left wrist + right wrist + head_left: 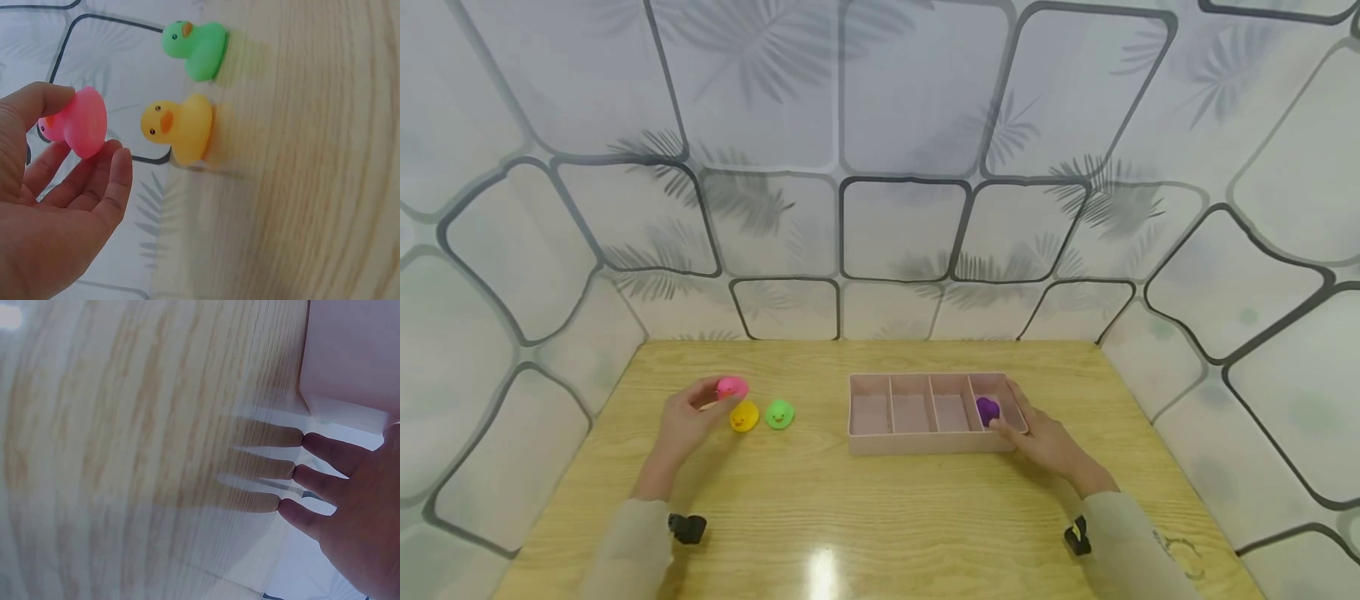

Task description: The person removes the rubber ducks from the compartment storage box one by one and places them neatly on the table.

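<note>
My left hand pinches a pink rubber duck between thumb and fingers, above the table. Just beneath and beside it, a yellow rubber duck stands on the table, with a green rubber duck to its right. Over on the right, my right hand holds the right end of a pale pink divided box. Its thumb lies over the front rim, and other fingers run down the right side with fingertips at the tabletop. A small purple toy sits in the rightmost compartment, partly hidden by the box wall and thumb.
The box has several compartments in a row, split by thin dividers. Patterned cloth stands upright behind the table and along both sides. Black wrist mounts show at both sleeves.
</note>
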